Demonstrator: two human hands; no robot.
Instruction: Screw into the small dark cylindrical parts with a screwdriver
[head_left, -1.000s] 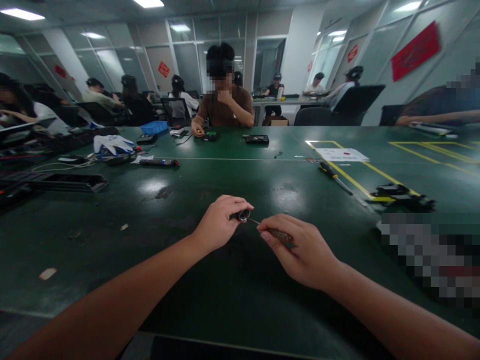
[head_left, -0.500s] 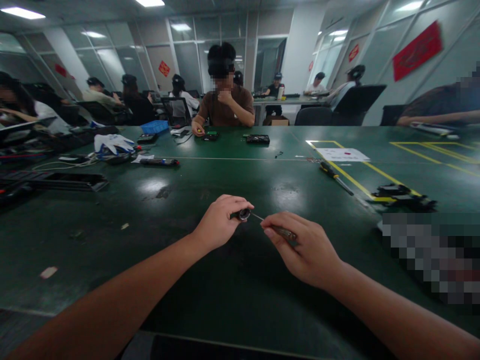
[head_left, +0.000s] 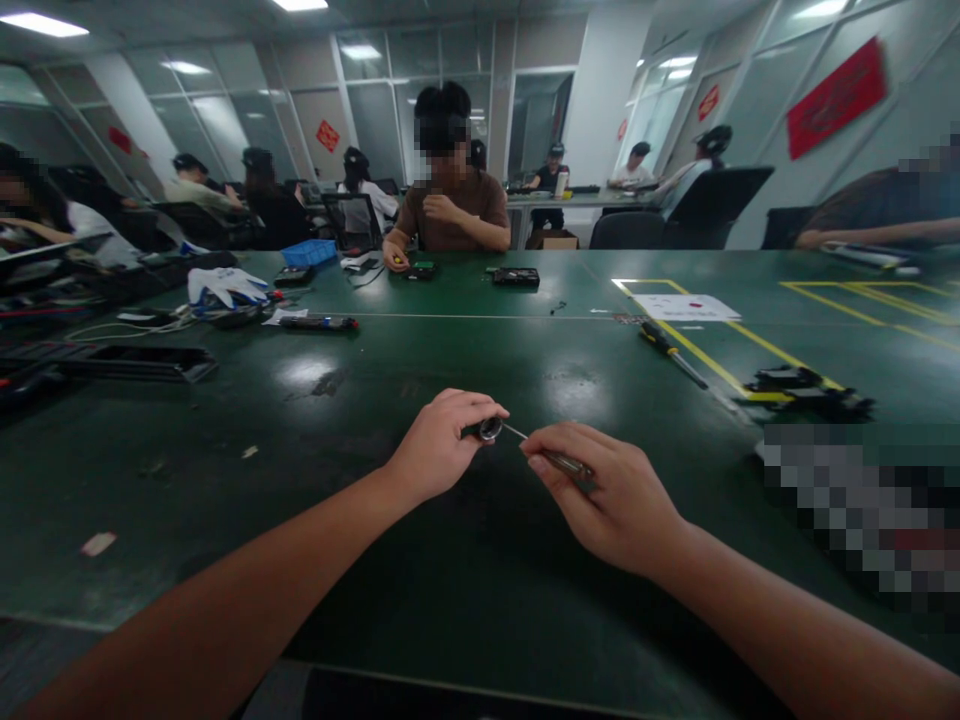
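Note:
My left hand [head_left: 442, 440] is closed on a small dark round part with a shiny metallic rim [head_left: 490, 429], its open end turned to the right. Between the fingers of my right hand [head_left: 611, 490] lies the handle of a thin screwdriver [head_left: 566, 464]. Its slim shaft points left, and the tip is at the edge of the round part; whether the two touch I cannot tell. Both hands are held above the green table [head_left: 480, 600], and the palm side of each is hidden.
A larger yellow-and-black screwdriver [head_left: 671, 352] and a black bracket-like part [head_left: 810, 395] lie to the right. White gloves [head_left: 225, 288], a dark pen-like tool [head_left: 321, 323] and a long black tray-like part [head_left: 135, 360] are to the left. Across the table sits a person [head_left: 454, 210] with small devices.
My hands stay almost where they were, with the round part and screwdriver barely shifted. The person opposite has lowered a raised hand from the face.

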